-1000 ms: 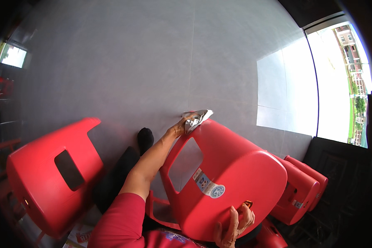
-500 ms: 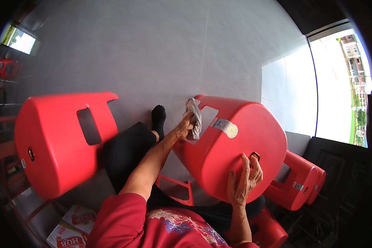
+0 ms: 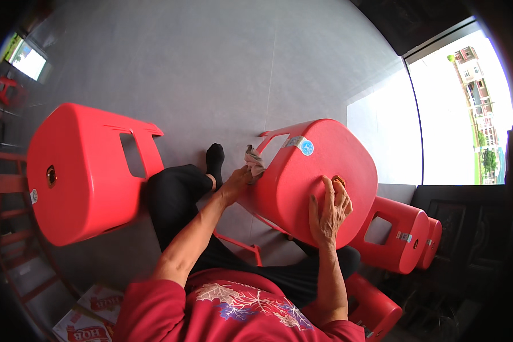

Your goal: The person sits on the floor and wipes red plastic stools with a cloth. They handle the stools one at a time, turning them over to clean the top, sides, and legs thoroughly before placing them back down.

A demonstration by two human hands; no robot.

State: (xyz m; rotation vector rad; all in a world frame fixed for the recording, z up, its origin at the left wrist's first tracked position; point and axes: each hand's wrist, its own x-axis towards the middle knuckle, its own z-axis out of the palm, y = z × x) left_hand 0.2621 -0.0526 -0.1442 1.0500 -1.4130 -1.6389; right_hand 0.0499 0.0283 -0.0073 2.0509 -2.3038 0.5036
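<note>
A red plastic stool (image 3: pixel 302 188) stands in front of me, its seat tilted toward my right. In my left hand (image 3: pixel 237 183) is a crumpled greyish-white cloth (image 3: pixel 254 162), pressed against the stool's side beside a leg opening. My right hand (image 3: pixel 329 214) rests on the seat, thumb spread on the surface. Its bent fingers grip at the gold-rimmed hole (image 3: pixel 338 180), and some fingertips are hidden there. A round blue sticker (image 3: pixel 306 147) shows on the seat's edge.
Another red stool (image 3: pixel 85 171) is at my left, near my bent leg. More red stools (image 3: pixel 393 233) stand at my right by a dark door (image 3: pixel 461 222). Printed cardboard boxes (image 3: pixel 82 325) lie at lower left. Grey tiled floor (image 3: pixel 199 68) stretches ahead toward a bright doorway (image 3: pixel 439 108).
My left hand and the cloth have moved lower along the stool's side, a little nearer me. The stool has turned slightly. My right hand stays at the seat hole; the whole view has shifted.
</note>
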